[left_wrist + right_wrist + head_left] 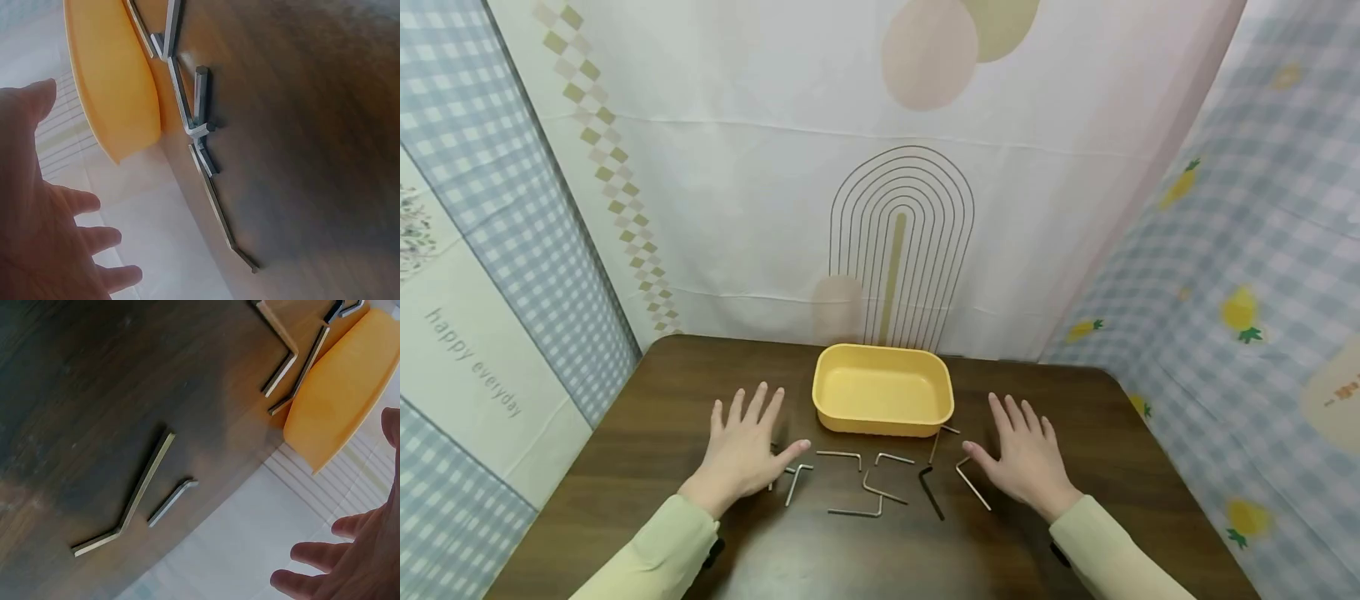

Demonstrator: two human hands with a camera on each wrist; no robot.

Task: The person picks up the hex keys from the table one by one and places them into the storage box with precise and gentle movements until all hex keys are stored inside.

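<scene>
Both bare hands hover over a dark wooden table, palms down and fingers spread, holding nothing. The left hand [741, 457] is at the left of several scattered L-shaped hex keys, its thumb close to a silver hex key [793, 487]. On the other side is the right hand [1028, 462], thumb over one end of another hex key [974, 487]. Between them lie a black hex key [932, 497] and a long silver hex key [853, 512]. In the right wrist view, a brassy hex key [145, 481] lies beside a shorter grey hex key [170, 505].
A yellow rectangular bin [880, 427] stands behind the hex keys, nothing visible inside it. One hex key [935, 447] lies against its front right corner. A white patterned curtain [737, 208] hangs at the table's back edge, with blue checked cloth [1210, 275] at the right.
</scene>
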